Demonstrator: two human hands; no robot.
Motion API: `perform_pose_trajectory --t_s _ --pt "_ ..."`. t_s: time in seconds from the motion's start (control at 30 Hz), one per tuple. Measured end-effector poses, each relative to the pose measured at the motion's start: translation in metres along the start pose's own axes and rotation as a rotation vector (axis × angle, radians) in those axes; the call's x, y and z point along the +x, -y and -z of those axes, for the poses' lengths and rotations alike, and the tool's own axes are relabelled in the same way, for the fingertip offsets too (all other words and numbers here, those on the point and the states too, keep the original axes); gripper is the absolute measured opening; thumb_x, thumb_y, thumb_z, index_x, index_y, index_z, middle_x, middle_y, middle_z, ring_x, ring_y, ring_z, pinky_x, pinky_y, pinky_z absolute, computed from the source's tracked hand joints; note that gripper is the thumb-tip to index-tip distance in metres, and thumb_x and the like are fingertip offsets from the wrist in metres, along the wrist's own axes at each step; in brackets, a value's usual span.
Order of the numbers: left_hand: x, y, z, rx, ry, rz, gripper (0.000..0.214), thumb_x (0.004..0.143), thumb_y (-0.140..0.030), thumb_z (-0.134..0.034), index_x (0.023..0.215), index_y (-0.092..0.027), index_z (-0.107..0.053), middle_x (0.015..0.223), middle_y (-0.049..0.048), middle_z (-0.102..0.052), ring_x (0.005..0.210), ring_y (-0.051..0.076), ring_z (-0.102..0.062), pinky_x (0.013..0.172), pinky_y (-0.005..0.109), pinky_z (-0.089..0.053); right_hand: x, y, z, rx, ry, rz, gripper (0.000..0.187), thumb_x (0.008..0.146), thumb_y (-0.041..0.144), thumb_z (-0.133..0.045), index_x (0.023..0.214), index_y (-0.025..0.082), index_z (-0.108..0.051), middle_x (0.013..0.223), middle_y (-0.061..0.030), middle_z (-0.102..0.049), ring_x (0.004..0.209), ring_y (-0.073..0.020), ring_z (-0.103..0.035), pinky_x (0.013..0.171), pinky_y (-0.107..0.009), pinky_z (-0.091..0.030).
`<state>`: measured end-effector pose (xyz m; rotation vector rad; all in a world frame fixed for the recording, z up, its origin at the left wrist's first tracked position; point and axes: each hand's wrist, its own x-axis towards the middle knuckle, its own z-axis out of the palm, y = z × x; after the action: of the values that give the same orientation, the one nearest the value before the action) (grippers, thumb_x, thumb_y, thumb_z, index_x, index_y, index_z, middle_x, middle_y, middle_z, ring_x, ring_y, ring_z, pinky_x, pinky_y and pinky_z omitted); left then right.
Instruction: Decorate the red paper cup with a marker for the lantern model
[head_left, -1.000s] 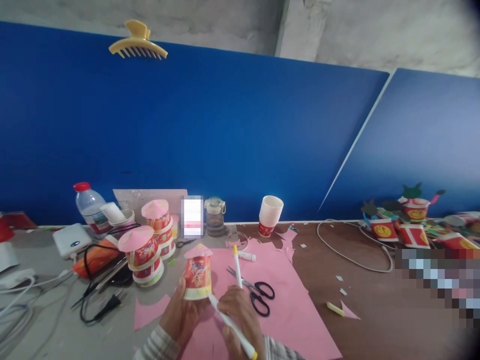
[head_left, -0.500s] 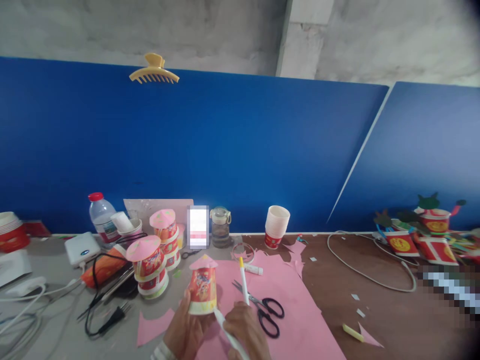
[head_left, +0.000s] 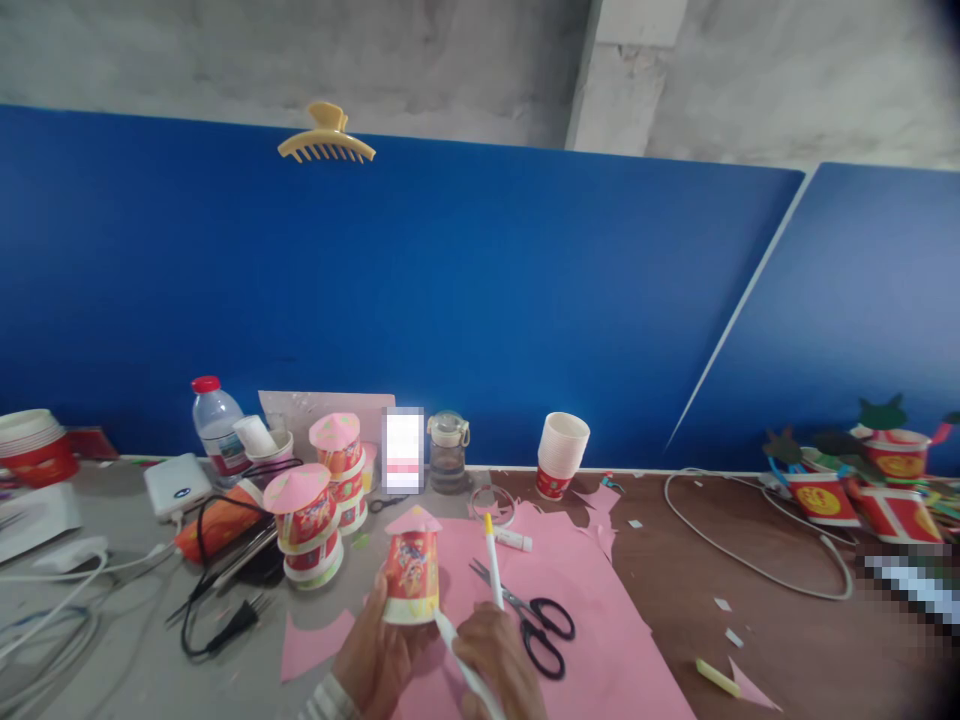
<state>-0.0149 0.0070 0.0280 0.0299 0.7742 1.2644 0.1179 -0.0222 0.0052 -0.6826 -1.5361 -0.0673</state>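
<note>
My left hand [head_left: 375, 650] is wrapped round a red printed paper cup [head_left: 412, 565] with a pink paper cone roof, holding it upright at its lower left side. My right hand [head_left: 499, 655] grips a white marker [head_left: 466, 662], whose tip touches the pale lower band of the cup, where yellow colouring shows. A second white pen with a yellow end [head_left: 493, 565] points up from behind my right hand; whether the hand holds it cannot be seen. Black-handled scissors [head_left: 544, 630] lie partly open just right of that hand, on a pink paper sheet [head_left: 600, 640].
Two stacked cup towers with pink roofs [head_left: 304, 520] [head_left: 341, 465] stand left. Behind are a screen [head_left: 403, 450], a water jar [head_left: 448, 460] and a cup stack [head_left: 562, 450]. Cables and a black plug [head_left: 232, 628] lie left. Decorated cups [head_left: 825, 498] sit far right, before a blue partition [head_left: 487, 280].
The view has shifted slightly, so most things appear a little further right. Both hands keep their hold, and the marker tip remains at the cup's lower band.
</note>
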Motion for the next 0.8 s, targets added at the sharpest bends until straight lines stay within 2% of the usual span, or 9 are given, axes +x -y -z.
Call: perform_pose_trajectory --t_s 0.13,0.3,0.47,0.6,0.8 --pt "0.000 -0.001 0.000 0.005 0.002 -0.004 0.046 0.057 -0.048 -0.050 0.080 -0.010 -0.065 0.070 0.0196 -0.071 0.073 0.037 -0.061 0.060 0.048 -0.050 0.002 0.000 0.001 -0.007 0.005 0.052 0.033 0.089 0.039 -0.039 0.073 0.020 -0.061 0.057 0.0015 -0.065 0.048 -0.0147 -0.062 0.061 -0.028 -0.056" --pt "0.002 0.000 0.003 0.024 0.044 -0.007 0.047 0.053 -0.048 -0.055 0.076 -0.009 -0.066 0.071 0.0208 -0.070 0.070 0.038 -0.061 0.060 0.047 -0.050 0.001 0.001 0.001 0.011 -0.021 0.046 0.036 0.090 0.040 -0.037 0.074 0.019 -0.062 0.057 0.0009 -0.066 0.049 -0.0148 -0.063 0.063 -0.029 -0.057" --pt "0.003 0.000 0.006 -0.005 0.086 -0.006 0.040 0.058 -0.042 -0.054 0.084 -0.013 -0.064 0.074 0.0181 -0.071 0.078 0.036 -0.060 0.065 0.047 -0.049 -0.001 -0.001 0.005 0.056 0.037 0.044 0.034 0.089 0.041 -0.039 0.079 0.020 -0.063 0.060 -0.0001 -0.066 0.051 -0.0168 -0.064 0.063 -0.032 -0.057" --pt "0.005 -0.001 0.009 -0.037 0.157 0.010 0.041 0.060 -0.041 -0.053 0.089 -0.013 -0.062 0.076 0.0170 -0.071 0.085 0.036 -0.057 0.072 0.048 -0.046 -0.003 0.006 0.007 0.085 0.076 -0.046 0.034 0.088 0.042 -0.039 0.083 0.018 -0.063 0.065 -0.0021 -0.066 0.057 -0.0189 -0.064 0.070 -0.038 -0.056" --pt "0.002 -0.002 0.006 0.005 0.109 0.021 0.046 0.063 -0.042 -0.047 0.090 -0.008 -0.060 0.077 0.0192 -0.069 0.086 0.036 -0.056 0.073 0.048 -0.045 -0.003 0.019 0.003 0.094 -0.018 -0.183 0.038 0.086 0.048 -0.040 0.077 0.019 -0.064 0.064 -0.0020 -0.065 0.057 -0.0192 -0.062 0.069 -0.041 -0.054"
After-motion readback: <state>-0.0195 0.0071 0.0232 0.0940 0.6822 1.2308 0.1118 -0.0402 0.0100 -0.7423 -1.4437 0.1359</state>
